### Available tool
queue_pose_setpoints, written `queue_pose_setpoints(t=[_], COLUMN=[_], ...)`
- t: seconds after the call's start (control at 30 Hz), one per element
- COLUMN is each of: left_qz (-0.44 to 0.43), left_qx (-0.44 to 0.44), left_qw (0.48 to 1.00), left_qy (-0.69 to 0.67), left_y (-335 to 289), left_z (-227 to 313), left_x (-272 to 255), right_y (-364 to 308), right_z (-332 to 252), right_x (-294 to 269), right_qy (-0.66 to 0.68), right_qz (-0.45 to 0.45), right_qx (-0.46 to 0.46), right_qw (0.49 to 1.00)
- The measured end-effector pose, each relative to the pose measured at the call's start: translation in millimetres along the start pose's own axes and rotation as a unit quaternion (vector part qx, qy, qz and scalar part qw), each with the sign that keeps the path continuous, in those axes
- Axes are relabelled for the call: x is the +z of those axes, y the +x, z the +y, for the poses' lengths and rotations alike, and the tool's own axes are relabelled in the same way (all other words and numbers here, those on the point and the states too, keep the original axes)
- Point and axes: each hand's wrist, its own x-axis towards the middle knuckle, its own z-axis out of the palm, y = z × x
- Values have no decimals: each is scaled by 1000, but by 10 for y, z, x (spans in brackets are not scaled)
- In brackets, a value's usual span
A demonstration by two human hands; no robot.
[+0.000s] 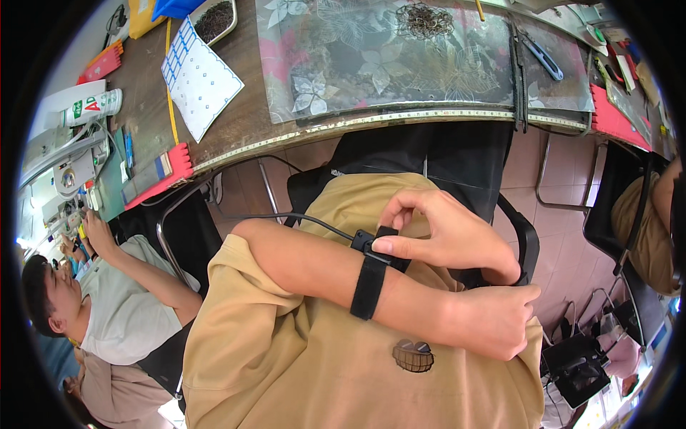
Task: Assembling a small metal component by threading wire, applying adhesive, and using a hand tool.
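My left forearm lies bent across my body, with a black strap (369, 287) wrapped round it below the elbow. A small black box-shaped device (362, 240) sits on the strap, and a black cable (286, 215) runs from it to the left. My right hand (436, 232) is closed at the strap, its thumb pressed on the device's edge and its fingers curled behind the black strap end. At the right, my left hand (500, 325) is curled into a fist, with nothing showing in it. Part of my right wrist is hidden behind the left hand.
Ahead stands a wooden table (236, 114) with a flower-patterned clear mat (336, 79). A tangle of dark rings (424, 21), a blue utility knife (543, 58) and a patterned sheet (200, 82) lie there. A co-worker (125, 300) sits at left; black chairs (625, 207) stand at right.
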Motion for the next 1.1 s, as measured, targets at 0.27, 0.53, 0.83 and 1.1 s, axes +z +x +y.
queue_pose_setpoints(t=[0.27,0.53,0.83,1.1], left_qz=[-42,-10,-28,-44], left_qx=[30,39,37,-16], left_qw=[998,999,993,985], left_qy=[30,7,-109,-166], left_y=[-23,-26,-232,-377], left_z=[11,54,-86,-178], left_x=[-78,5,-223,-350], right_y=[2,-41,-284,-264], right_z=[-110,-417,-875,-756], right_x=[2,-87,16,197], right_qy=[52,74,-168,-291], right_qz=[30,83,170,58], right_qx=[-34,15,-143,-296], right_qw=[998,994,960,908])
